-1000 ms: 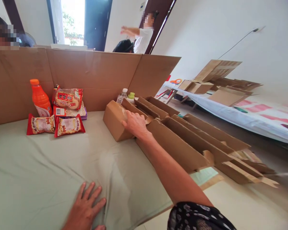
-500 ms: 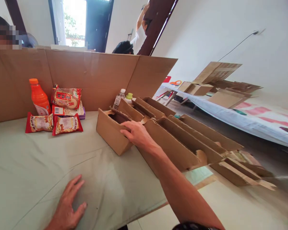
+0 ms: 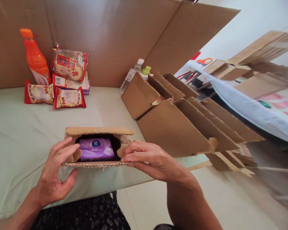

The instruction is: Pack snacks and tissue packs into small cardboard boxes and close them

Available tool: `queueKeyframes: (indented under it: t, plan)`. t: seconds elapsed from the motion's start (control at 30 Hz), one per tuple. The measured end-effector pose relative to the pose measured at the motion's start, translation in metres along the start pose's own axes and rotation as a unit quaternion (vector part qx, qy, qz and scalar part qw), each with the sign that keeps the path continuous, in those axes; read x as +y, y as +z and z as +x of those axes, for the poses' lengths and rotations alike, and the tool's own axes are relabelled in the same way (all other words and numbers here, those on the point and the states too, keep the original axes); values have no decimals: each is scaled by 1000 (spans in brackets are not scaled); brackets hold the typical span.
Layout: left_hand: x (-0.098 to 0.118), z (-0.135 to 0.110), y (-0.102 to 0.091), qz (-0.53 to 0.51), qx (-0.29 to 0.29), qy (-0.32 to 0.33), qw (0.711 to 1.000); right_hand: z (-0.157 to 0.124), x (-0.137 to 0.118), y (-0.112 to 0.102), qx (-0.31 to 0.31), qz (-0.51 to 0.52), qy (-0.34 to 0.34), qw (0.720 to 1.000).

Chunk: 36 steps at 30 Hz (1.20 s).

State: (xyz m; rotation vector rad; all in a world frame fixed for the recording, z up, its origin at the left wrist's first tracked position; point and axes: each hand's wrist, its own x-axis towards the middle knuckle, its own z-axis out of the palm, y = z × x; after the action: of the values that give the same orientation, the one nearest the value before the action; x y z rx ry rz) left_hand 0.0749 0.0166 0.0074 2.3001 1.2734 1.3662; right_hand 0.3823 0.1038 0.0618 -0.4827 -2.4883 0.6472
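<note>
A small cardboard box (image 3: 98,130) stands near the table's front edge, its open side towards me. Inside lies a purple pack of tissues (image 3: 96,149). My right hand (image 3: 156,159) grips the box's right end, fingers at the inner rim and thumb below. At the left end, my left hand (image 3: 51,175) rests its fingers by the box's edge, spread apart from the thumb.
Larger divided cardboard boxes (image 3: 172,124) stand on the right. Further back are an orange bottle (image 3: 36,60), several snack packs (image 3: 68,97), a clear bottle (image 3: 132,76) and a green-capped bottle (image 3: 146,70). A cardboard screen (image 3: 110,35) walls the back.
My right hand has brought the small box from beside the larger boxes to the front of me, turning it. My left hand has moved up to its left end. The view has tilted down.
</note>
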Motion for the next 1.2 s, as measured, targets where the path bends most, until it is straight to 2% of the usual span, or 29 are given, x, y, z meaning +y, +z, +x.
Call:
queueKeyframes:
  t: [0.17, 0.3, 0.47, 0.57, 0.9, 1.03, 1.2]
  plan:
    - [-6, 9, -2, 27, -15, 11, 999, 2, 5, 3, 1, 27, 16, 1000]
    - [-7, 9, -14, 53, 0, 9, 999, 11, 6, 12, 3, 35, 12, 999]
    - [0, -5, -36, 87, 14, -19, 996, 29, 3, 27, -25, 77, -2, 997]
    - [4, -16, -43, 91, 0, -28, 995, 35, 2, 30, -41, 96, -15, 994]
    - [3, -21, -44, 74, -5, -42, 996, 34, 0, 27, -42, 107, 16, 993]
    - [2, -23, -45, 65, -5, -41, 997, 33, 3, 22, -30, 150, 34, 988]
    - [0, -25, -44, 67, 0, -42, 997, 37, 8, 21, 7, 125, 55, 991]
